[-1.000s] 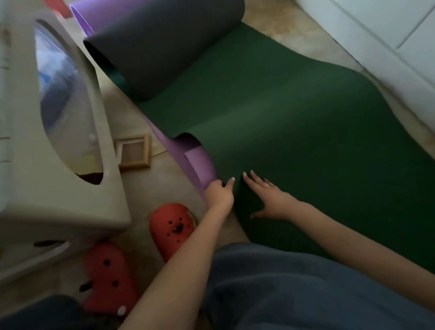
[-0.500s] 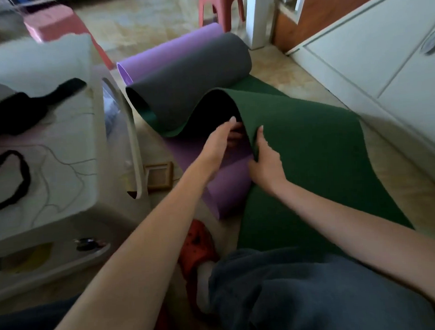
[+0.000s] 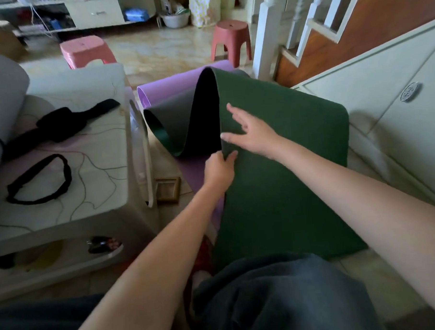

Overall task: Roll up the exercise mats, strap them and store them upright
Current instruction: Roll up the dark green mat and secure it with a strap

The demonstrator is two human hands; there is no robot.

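Over the purple mat [image 3: 183,84], left hand [image 3: 218,171] pinches the curled green mat [image 3: 282,187]; right hand [image 3: 253,133] lies flat.

Dark green mat [image 3: 287,186] (grey underside), purple mat [image 3: 173,84], black straps [image 3: 37,182].

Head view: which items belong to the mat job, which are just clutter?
Job: green mat, purple mat, black straps, left hand, right hand.
Clutter: red stool, pink stool, picture frame.

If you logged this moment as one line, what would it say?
step: lifting green mat edge | left hand: pinches edge | right hand: flat on mat | purple mat: underneath | straps: on table
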